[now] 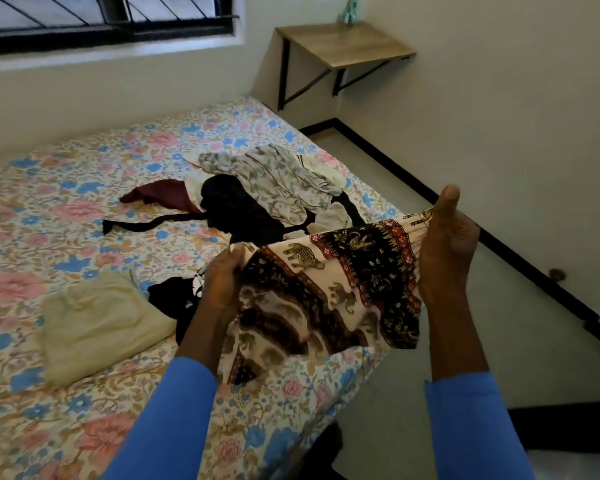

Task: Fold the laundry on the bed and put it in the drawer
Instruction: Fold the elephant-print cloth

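Note:
I hold an elephant-print cloth [326, 292] in cream, black and red above the near right corner of the bed [66, 216]. My left hand [224, 282] grips its left top edge and my right hand [445, 247] grips its right top edge, thumb up. The cloth hangs slack between them. Behind it on the floral sheet lies a loose pile: a pale leaf-print garment [274, 178], a black garment [232, 206] with a long strap, and a maroon piece [163, 195]. A folded cream garment [97, 323] rests at the left, with a black item [174, 296] beside it.
A small wooden wall-mounted table [343, 43] stands in the far corner with a bottle on it. A barred window [101, 19] is above the bed. Grey floor [499, 306] runs along the bed's right side, bounded by a wall with black skirting.

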`<state>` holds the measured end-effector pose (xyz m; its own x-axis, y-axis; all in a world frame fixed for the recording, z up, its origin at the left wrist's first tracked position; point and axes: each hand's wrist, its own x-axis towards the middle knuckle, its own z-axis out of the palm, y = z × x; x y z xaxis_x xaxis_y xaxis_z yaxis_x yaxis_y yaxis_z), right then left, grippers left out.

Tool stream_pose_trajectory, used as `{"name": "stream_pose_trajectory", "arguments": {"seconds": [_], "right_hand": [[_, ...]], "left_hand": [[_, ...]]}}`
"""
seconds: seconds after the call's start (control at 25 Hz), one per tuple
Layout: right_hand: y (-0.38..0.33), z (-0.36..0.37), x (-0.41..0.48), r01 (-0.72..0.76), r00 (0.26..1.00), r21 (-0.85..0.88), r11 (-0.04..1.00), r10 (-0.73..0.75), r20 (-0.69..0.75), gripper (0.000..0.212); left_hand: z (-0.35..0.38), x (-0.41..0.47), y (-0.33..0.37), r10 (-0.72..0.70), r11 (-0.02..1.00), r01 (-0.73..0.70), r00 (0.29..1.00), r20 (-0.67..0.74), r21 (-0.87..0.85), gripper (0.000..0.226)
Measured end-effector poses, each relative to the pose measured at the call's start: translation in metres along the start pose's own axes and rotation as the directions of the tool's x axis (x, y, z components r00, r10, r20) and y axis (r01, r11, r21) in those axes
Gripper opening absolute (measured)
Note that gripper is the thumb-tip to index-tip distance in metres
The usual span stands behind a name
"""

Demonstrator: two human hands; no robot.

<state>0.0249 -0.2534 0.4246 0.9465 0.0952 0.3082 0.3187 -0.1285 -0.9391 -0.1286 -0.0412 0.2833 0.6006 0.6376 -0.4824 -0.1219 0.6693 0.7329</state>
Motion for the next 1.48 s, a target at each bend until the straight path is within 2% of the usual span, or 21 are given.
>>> {"name": "stream_pose_trajectory", "arguments": {"seconds": [0.08,0.16,0.24,0.32,0.44,0.52,0.56,0.6,0.68,0.72,0.76,0.84,0.88,0.96,1.04,1.12,1.2,1.28,1.36,1.48], "right_hand": [[0.006,-0.004,0.001,0.066,0.998,-0.100,0.993,-0.065,0.009,0.057],[0.013,-0.003,0.004,0.110,0.994,-0.155,0.982,-0.113,-0.008,0.057],[0.013,-0.001,0.007,0.127,0.990,-0.206,0.970,-0.136,-0.028,0.058],[0.007,-0.003,0.004,0.129,0.990,-0.147,0.981,-0.135,-0.037,0.059],[-0.001,-0.015,-0.006,0.062,0.998,-0.060,0.996,-0.062,0.001,0.063],[-0.008,-0.029,-0.016,0.016,0.999,0.008,1.000,-0.016,0.031,0.065],[-0.012,-0.036,-0.021,0.001,0.999,0.030,1.000,-0.002,0.037,0.066],[-0.016,-0.045,-0.025,-0.014,0.999,0.059,0.998,0.011,0.046,0.067],[-0.019,-0.064,-0.025,-0.048,0.997,0.107,0.993,0.042,0.059,0.068],[-0.019,-0.076,-0.021,-0.080,0.995,0.106,0.991,0.073,0.062,0.070],[-0.016,-0.086,-0.015,-0.109,0.993,0.086,0.990,0.104,0.062,0.072],[-0.003,-0.106,0.005,-0.150,0.986,0.040,0.988,0.146,0.080,0.074],[0.008,-0.114,0.016,-0.167,0.981,0.001,0.986,0.166,0.105,0.075],[0.044,-0.127,0.039,-0.209,0.963,-0.097,0.973,0.222,0.155,0.072],[0.097,-0.131,0.060,-0.199,0.954,-0.199,0.960,0.236,0.183,0.066],[0.162,-0.119,0.078,-0.181,0.943,-0.301,0.936,0.252,0.216,0.064],[0.243,-0.099,0.085,-0.196,0.931,-0.446,0.873,0.309,0.196,0.065],[0.320,-0.070,0.096,-0.230,0.911,-0.540,0.810,0.374,0.172,0.065],[0.392,-0.038,0.111,-0.226,0.906,-0.626,0.747,0.397,0.145,0.061],[0.481,0.017,0.145,-0.131,0.916,-0.711,0.690,0.359,0.179,0.053]], "left_hand": [[-0.015,-0.009,0.007,0.149,0.988,-0.143,0.985,-0.093,0.066,0.026],[-0.022,-0.028,0.014,0.403,0.909,-0.376,0.903,-0.147,0.181,0.027],[-0.020,-0.055,0.023,0.657,0.728,-0.571,0.739,-0.149,0.381,0.037],[-0.014,-0.090,0.029,0.811,0.569,-0.669,0.554,-0.189,0.478,0.035],[-0.004,-0.144,0.030,0.919,0.392,-0.702,0.266,-0.292,0.594,0.028],[0.006,-0.182,0.027,0.942,0.274,-0.691,0.052,-0.332,0.669,0.026],[0.014,-0.201,0.031,0.938,0.226,-0.702,-0.031,-0.346,0.675,0.023],[0.024,-0.221,0.036,0.932,0.174,-0.710,-0.104,-0.346,0.682,0.018],[0.047,-0.251,0.052,0.938,0.028,-0.701,-0.227,-0.260,0.713,0.015],[0.061,-0.261,0.061,0.944,-0.051,-0.660,-0.276,-0.179,0.749,0.017],[0.074,-0.265,0.070,0.951,-0.111,-0.613,-0.294,-0.096,0.783,0.020],[0.102,-0.258,0.078,0.966,-0.179,-0.520,-0.255,0.048,0.835,0.024],[0.112,-0.246,0.075,0.978,-0.172,-0.486,-0.185,0.092,0.857,0.025],[0.117,-0.201,0.053,0.991,-0.072,-0.456,0.067,0.115,0.887,0.028],[0.108,-0.138,0.012,0.941,0.068,-0.403,0.330,0.076,0.913,0.036],[0.096,-0.066,-0.041,0.843,0.206,-0.347,0.538,0.014,0.915,0.040],[0.073,0.012,-0.110,0.710,0.323,-0.234,0.701,-0.070,0.917,0.040],[0.049,0.085,-0.171,0.583,0.425,-0.092,0.789,-0.195,0.900,0.050],[0.029,0.159,-0.223,0.474,0.491,0.024,0.831,-0.291,0.871,0.055],[0.018,0.250,-0.273,0.502,0.458,0.095,0.793,-0.346,0.884,0.053]]}}
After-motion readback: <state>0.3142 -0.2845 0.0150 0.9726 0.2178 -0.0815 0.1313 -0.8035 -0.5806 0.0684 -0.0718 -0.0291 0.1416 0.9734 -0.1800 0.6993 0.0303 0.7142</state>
